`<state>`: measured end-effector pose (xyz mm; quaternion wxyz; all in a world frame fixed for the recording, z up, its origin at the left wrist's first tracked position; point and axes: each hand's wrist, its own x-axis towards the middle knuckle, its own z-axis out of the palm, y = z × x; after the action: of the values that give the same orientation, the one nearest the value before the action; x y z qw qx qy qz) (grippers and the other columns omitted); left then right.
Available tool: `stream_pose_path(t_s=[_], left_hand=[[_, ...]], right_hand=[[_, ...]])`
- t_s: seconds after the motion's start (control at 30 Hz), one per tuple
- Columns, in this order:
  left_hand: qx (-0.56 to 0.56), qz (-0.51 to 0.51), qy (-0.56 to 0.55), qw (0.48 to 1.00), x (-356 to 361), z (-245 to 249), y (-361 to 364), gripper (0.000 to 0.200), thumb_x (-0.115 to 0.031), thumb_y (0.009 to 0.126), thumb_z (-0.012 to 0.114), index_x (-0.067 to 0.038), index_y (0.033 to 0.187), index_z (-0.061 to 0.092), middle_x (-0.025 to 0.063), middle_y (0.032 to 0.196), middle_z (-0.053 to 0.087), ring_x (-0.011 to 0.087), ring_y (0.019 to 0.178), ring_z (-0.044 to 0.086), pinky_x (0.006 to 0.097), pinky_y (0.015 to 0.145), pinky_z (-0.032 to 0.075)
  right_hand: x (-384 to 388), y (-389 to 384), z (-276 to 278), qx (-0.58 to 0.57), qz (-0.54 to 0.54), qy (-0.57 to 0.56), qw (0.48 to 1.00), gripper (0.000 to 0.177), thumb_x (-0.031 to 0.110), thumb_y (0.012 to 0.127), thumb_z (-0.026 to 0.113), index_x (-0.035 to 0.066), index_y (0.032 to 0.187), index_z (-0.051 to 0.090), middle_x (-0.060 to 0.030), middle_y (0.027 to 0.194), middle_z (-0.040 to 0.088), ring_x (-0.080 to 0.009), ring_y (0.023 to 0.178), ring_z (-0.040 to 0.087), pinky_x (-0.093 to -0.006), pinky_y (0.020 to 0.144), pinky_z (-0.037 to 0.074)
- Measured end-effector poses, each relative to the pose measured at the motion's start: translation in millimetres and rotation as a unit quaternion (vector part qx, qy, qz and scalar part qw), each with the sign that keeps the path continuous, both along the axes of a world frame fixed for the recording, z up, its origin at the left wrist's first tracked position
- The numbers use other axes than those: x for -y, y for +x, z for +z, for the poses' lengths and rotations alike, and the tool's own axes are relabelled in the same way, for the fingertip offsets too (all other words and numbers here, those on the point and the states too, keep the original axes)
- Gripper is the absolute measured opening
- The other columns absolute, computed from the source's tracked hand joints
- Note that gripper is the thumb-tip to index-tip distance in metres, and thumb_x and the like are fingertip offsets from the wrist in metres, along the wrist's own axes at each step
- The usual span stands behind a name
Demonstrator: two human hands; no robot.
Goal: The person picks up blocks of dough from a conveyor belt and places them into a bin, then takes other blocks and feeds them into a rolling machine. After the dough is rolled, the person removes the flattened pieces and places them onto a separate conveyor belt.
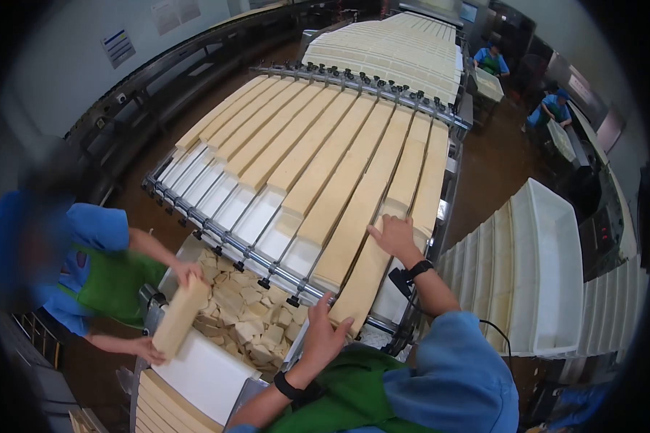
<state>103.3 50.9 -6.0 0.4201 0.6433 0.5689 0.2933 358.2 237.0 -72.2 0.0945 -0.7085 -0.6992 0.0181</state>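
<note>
A long pale-yellow block [365, 278], soft-looking and smooth, lies along the right part of the conveyor, its near end at the front bar. My left hand [323, 340] grips that near end, thumb and fingers on either side. At the far end, my right hand [397, 242] bends over the block with thumb and fingers apart around it; the fingertips are partly hidden. Just beyond those fingers sits another block [406, 173] in the same lane. More long blocks [325, 155] lie side by side between thin metal rods.
A co-worker [58, 252] at left holds a similar block [180, 314] above a bin of broken pieces [245, 310]. A metal bar with black knobs [242, 256] crosses the conveyor's front. Stacked white tubs [549, 267] stand at right. Two more people [491, 61] work farther back.
</note>
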Motion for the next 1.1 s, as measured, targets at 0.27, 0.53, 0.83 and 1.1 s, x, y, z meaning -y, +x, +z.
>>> stream_pose_path(t_s=[0.27,0.53,0.83,1.1], left_hand=[[0.019,0.057,-0.015,0.998,-12,-33,15,0.071,-0.019,0.086,0.072,-0.002,0.143,0.034,0.0223,0.115,0.046,0.0353,0.104,0.051,0.0435,0.092,0.044],[0.067,0.071,-0.011,0.995,-33,-55,42,0.075,0.001,0.082,0.066,-0.006,0.147,0.029,0.0241,0.123,0.044,0.0405,0.118,0.047,0.0446,0.102,0.04],[0.045,0.097,0.079,0.991,-23,-43,-10,0.077,0.013,0.072,0.048,-0.015,0.143,0.041,0.0233,0.123,0.043,0.0463,0.11,0.051,0.0438,0.093,0.048],[-0.133,0.466,0.107,0.868,72,-69,-170,0.058,-0.009,0.084,0.069,-0.004,0.137,0.047,0.0256,0.135,0.042,0.0451,0.125,0.042,0.0479,0.107,0.036]], right_hand=[[27,-6,5,0.01,-0.016,0.161,0.987,0.059,0.045,0.093,0.059,0.003,0.133,0.055,-0.024,0.128,0.055,-0.0366,0.131,0.045,-0.0624,0.108,0.024],[133,-48,14,-0.198,0.196,-0.032,0.96,0.069,0.038,0.092,0.061,0.01,0.15,0.037,-0.0262,0.155,0.027,-0.0429,0.146,0.023,-0.0677,0.113,0.012],[145,-68,13,0.014,0.182,-0.069,0.981,0.076,0.038,0.088,0.066,0.017,0.154,0.033,-0.0201,0.161,0.021,-0.0384,0.15,0.014,-0.0671,0.115,0.008],[132,-126,51,0.033,0.203,-0.071,0.976,0.086,0.032,0.084,0.07,0.004,0.154,0.027,-0.0288,0.158,0.019,-0.0443,0.149,0.011,-0.0647,0.116,0.006]])
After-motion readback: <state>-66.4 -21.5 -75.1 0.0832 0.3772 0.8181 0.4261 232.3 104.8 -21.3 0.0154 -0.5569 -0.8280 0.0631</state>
